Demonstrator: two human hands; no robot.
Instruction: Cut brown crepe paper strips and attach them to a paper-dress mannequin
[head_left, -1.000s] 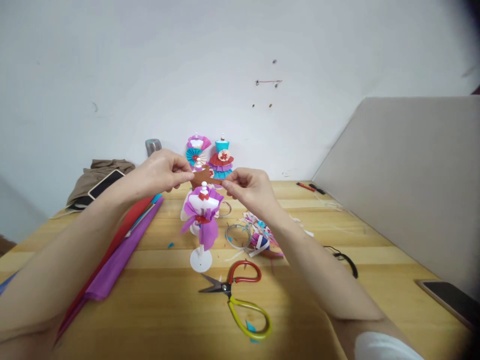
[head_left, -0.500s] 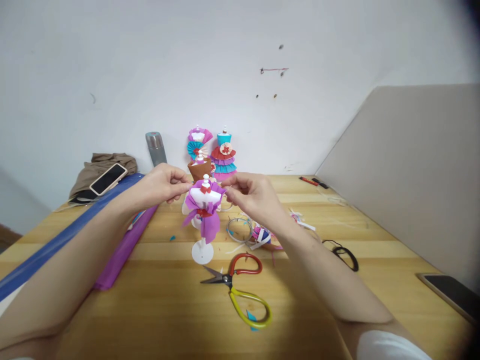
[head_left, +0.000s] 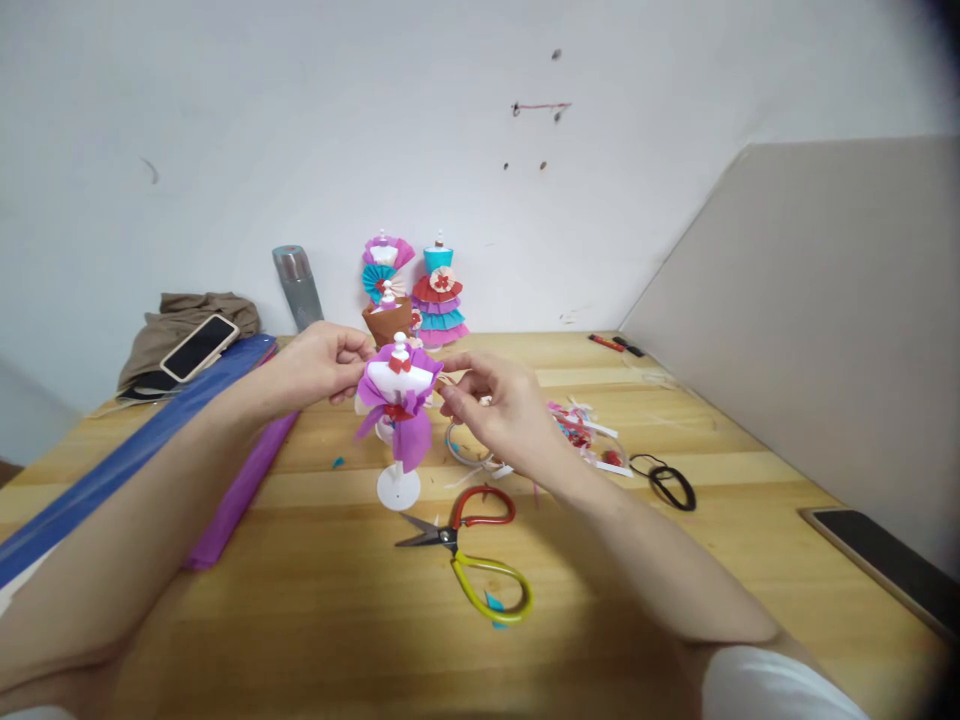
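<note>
A small white mannequin (head_left: 397, 376) stands upright on its round base (head_left: 398, 487). It wears a purple crepe paper dress (head_left: 412, 441) with a red piece at the neck and another at the waist. From the left, my left hand (head_left: 330, 366) pinches the dress's upper edge, its fingertips partly hidden behind the paper. My right hand (head_left: 499, 405) is closed at the opposite upper edge, thumb and forefinger on the purple paper. Scissors (head_left: 448, 538) with one red and one yellow handle lie spread in front of the base.
Behind stand several dressed mannequins, one in a tiered turquoise, red and purple dress (head_left: 440, 300), and a grey bottle (head_left: 298, 287). Blue and purple rolls (head_left: 240, 495) lie left, near a phone (head_left: 200, 348) on brown cloth. Right are paper scraps (head_left: 577, 430), black hair ties (head_left: 673, 487) and another phone (head_left: 885, 565).
The whole scene has shifted slightly up and left in view as the camera moved. Both hands stay at the dress's upper edges; the right fingers have shifted a little.
</note>
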